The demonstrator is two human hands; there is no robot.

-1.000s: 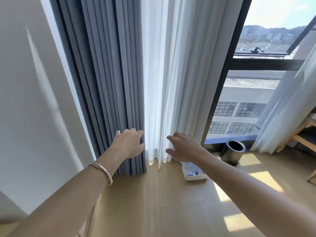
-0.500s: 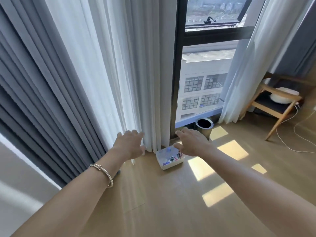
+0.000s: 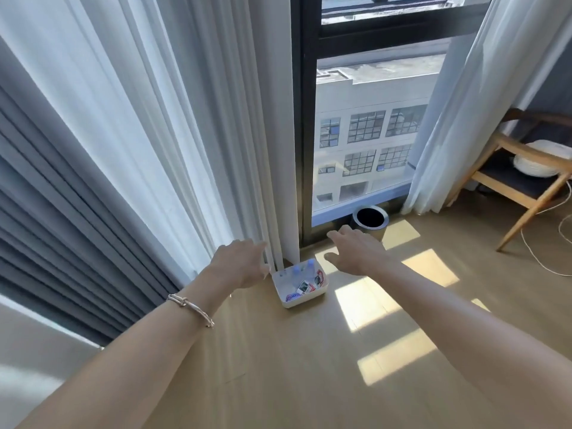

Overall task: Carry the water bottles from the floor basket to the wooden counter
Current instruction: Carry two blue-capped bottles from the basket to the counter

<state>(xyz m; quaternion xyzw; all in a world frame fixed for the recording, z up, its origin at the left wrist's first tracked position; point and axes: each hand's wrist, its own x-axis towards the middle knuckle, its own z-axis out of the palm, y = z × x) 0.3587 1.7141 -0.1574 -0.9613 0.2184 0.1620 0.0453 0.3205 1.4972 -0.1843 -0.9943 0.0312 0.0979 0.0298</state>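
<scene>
A white floor basket (image 3: 305,298) stands on the wooden floor at the foot of the white curtain. Inside it lie clear water bottles (image 3: 301,281) with blue caps and red-and-white labels. Both my arms stretch out ahead, well above the floor. My left hand (image 3: 240,263) hovers left of the basket with relaxed fingers and holds nothing. My right hand (image 3: 356,250) hovers right of and beyond the basket, fingers spread, also holding nothing. The wooden counter is out of view.
A round dark bin (image 3: 370,221) stands by the window just beyond my right hand. A wooden chair (image 3: 526,178) with a white cushion and a white cable (image 3: 538,258) on the floor are at the right. Grey and white curtains (image 3: 139,134) hang at the left.
My view has swung right and down, so the basket now lies between my two hands. Both hands stay outstretched, holding nothing.
</scene>
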